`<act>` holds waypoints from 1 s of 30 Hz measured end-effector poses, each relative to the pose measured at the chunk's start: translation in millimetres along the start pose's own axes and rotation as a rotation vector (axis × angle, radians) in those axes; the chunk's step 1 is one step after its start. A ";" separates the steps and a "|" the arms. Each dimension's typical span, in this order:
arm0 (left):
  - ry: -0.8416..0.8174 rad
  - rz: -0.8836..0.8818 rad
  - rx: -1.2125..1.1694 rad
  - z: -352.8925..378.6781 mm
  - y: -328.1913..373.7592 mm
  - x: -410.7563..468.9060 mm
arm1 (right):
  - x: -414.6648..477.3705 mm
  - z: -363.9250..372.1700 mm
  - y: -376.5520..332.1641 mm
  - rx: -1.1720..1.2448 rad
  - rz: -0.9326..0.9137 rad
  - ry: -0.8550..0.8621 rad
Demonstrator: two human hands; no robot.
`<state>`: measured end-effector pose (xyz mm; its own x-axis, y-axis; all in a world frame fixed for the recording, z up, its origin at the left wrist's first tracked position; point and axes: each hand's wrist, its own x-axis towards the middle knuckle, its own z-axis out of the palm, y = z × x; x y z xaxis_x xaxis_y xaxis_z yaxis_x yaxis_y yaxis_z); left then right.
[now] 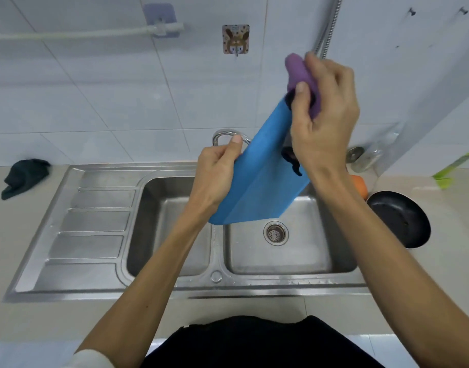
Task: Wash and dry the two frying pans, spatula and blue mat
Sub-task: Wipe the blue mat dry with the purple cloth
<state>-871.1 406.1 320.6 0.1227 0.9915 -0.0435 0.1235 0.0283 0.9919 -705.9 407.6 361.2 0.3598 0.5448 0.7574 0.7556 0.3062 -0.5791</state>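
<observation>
left hand (217,176) pinching the blue mat (257,181) over the sink (281,258), right hand (323,120) pressing a purple cloth (299,73) on its top edge, pan (399,219) at 3 o'clock

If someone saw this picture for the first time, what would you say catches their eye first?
The blue mat, held up above the double sink, stands out first. The left hand grips its edge while the right hand presses a purple cloth on its top. A black frying pan sits on the counter, right.
</observation>
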 end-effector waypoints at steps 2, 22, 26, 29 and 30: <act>0.043 0.008 0.100 1.4 -4.8 -5.5 | -6.9 5.2 7.4 -0.022 0.019 -0.053; 0.178 -0.121 0.379 -99.2 -67.9 -36.6 | -94.7 103.9 -27.3 0.238 0.180 -0.263; 0.230 -0.168 0.304 -110.5 -66.6 -33.0 | -107.6 117.8 -38.7 0.219 0.100 -0.292; 0.252 -0.203 0.215 -117.4 -60.5 -29.0 | -116.9 121.9 -45.0 0.203 0.127 -0.313; 0.233 -0.231 0.162 -119.2 -59.2 -27.2 | -121.8 121.7 -47.8 0.208 0.135 -0.343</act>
<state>-999.1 392.6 277.2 -0.1518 0.9642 -0.2172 0.2782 0.2526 0.9267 -852.5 421.7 260.0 0.2188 0.8083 0.5466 0.5749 0.3458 -0.7415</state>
